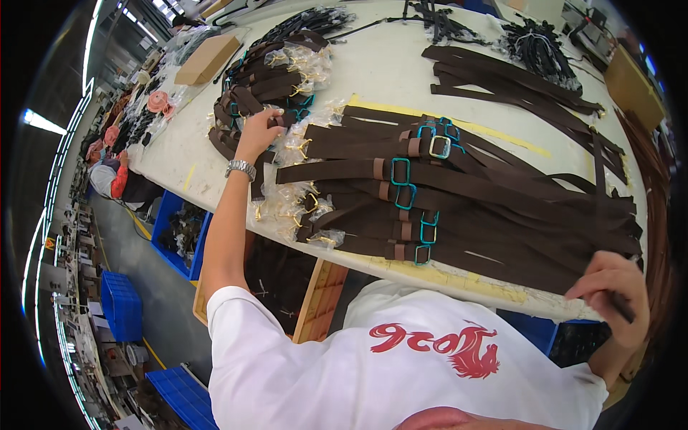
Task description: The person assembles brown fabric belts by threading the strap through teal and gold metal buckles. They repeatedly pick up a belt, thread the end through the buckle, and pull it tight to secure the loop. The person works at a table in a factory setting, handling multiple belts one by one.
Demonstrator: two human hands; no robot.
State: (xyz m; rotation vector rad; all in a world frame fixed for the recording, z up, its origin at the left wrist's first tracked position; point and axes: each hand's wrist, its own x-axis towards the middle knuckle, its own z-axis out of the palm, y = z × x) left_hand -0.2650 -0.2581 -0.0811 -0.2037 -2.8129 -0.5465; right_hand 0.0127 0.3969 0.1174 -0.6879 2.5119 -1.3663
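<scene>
My left hand (259,135), wearing a metal watch, reaches to the far left pile of folded brown straps (266,86). Its thumb and fingers close around a brown strap in that pile. Before me lies a layered row of long brown straps (487,183) with turquoise-edged buckles (403,195) and gold-coloured hooks in clear plastic wrap (290,208). Over the right table edge, near the ends of the row, my right hand (618,290) is curled around a dark, slim, stick-like thing (620,307); its exact kind is unclear.
More brown straps (502,75) and a black strap bundle (539,46) lie farther back on the white table (380,57). A cardboard box (206,60) is at the far left. Blue crates (120,304) stand on the floor, with a seated person (118,175) beyond.
</scene>
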